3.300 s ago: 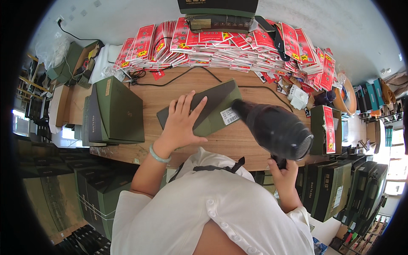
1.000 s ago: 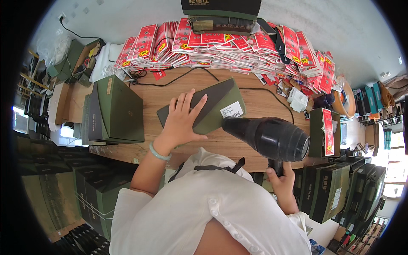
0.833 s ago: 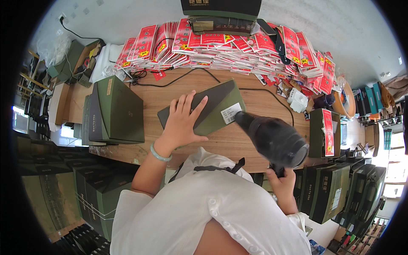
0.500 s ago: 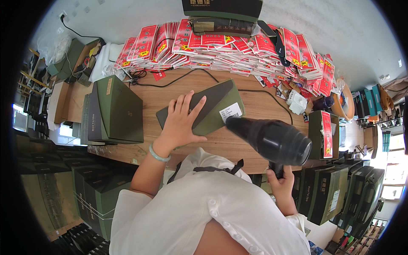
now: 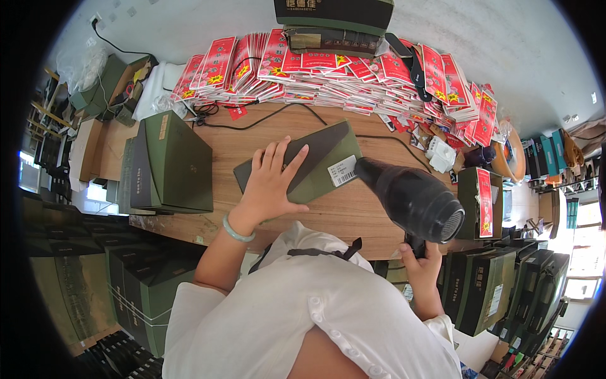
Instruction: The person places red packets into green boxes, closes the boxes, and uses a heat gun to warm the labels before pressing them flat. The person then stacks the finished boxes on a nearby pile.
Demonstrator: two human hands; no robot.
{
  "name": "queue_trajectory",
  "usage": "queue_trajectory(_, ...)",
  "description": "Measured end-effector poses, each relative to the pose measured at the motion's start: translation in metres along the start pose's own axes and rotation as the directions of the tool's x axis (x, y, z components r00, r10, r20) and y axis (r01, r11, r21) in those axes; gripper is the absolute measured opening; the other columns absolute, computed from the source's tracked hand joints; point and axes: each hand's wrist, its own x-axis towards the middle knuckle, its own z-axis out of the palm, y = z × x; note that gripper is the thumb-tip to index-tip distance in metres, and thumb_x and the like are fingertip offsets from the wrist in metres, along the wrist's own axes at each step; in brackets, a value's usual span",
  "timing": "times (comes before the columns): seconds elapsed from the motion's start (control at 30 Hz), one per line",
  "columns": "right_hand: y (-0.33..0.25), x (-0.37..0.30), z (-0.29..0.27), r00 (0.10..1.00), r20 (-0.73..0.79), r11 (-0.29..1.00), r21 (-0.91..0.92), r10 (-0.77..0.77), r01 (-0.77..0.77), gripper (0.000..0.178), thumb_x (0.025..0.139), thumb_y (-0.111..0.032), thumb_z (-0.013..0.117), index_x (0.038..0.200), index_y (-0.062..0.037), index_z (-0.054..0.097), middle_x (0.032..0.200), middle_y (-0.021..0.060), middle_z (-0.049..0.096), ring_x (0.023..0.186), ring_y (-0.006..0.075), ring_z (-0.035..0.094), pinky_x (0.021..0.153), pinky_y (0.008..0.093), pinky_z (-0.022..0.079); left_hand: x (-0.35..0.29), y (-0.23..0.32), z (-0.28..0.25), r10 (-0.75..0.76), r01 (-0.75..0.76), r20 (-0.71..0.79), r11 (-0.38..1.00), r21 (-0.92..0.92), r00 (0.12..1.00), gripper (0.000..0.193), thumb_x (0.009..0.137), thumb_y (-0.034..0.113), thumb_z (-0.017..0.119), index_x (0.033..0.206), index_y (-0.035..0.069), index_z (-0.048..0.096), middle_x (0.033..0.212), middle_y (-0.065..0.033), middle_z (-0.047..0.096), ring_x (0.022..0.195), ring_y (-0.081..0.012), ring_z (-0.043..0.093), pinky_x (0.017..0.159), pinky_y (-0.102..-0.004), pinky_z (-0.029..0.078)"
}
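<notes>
A green and dark grey shoebox [image 5: 325, 142] lies at a slant on the wooden table [image 5: 252, 211]. My left hand [image 5: 270, 180] rests on it with fingers spread over its left half. Near the right end of the box is a white barcode label [image 5: 343, 171]. My right hand [image 5: 421, 262] is wrapped round the handle of a black hair dryer [image 5: 410, 201]. The dryer's nozzle points toward the label, just off its upper right corner. Whether the dryer is running, I cannot tell.
Taller green boxes [image 5: 177, 164] stand at the table's left. Red printed packets [image 5: 341, 85] pile along the wall, with a dark box [image 5: 331, 43] on top. A black cord [image 5: 252, 120] crosses the tabletop. An open box [image 5: 470, 199] sits right; stacked shoeboxes [image 5: 480, 287] stand below.
The hair dryer's nozzle has shifted right and slightly up, off the label, which now shows whole. My left hand and the shoebox are almost unmoved.
</notes>
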Motion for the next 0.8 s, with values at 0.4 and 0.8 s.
queue_trajectory(0.4,-0.006,0.013,0.005,0.993,-0.018,0.991,-0.075,-0.117,0.115,0.044,0.087,-0.009,0.073,0.126,0.0021,0.056,0.086,0.0011,0.061,0.066,0.0057,0.053,0.058,0.0216,0.045,0.0,0.0,-0.001,0.011,-0.011,-0.011,1.0,-0.002,1.0,0.123,0.049,0.052,0.087,0.152,0.016,0.03,0.149,-0.0231,0.029,0.13,-0.0393,0.033,0.106,-0.0521,0.026)
queue_trajectory(0.8,-0.011,0.018,0.008,0.998,-0.01,0.995,-0.074,-0.07,0.069,0.043,0.087,-0.004,0.072,0.126,0.0024,0.056,0.082,0.0014,0.061,0.066,0.0063,0.053,0.058,0.0221,0.045,-0.002,0.0,-0.001,-0.008,0.008,-0.002,1.0,0.0,1.0,0.124,0.049,0.053,0.086,0.153,0.016,0.029,0.149,-0.0235,0.029,0.131,-0.0397,0.033,0.107,-0.0531,0.025)
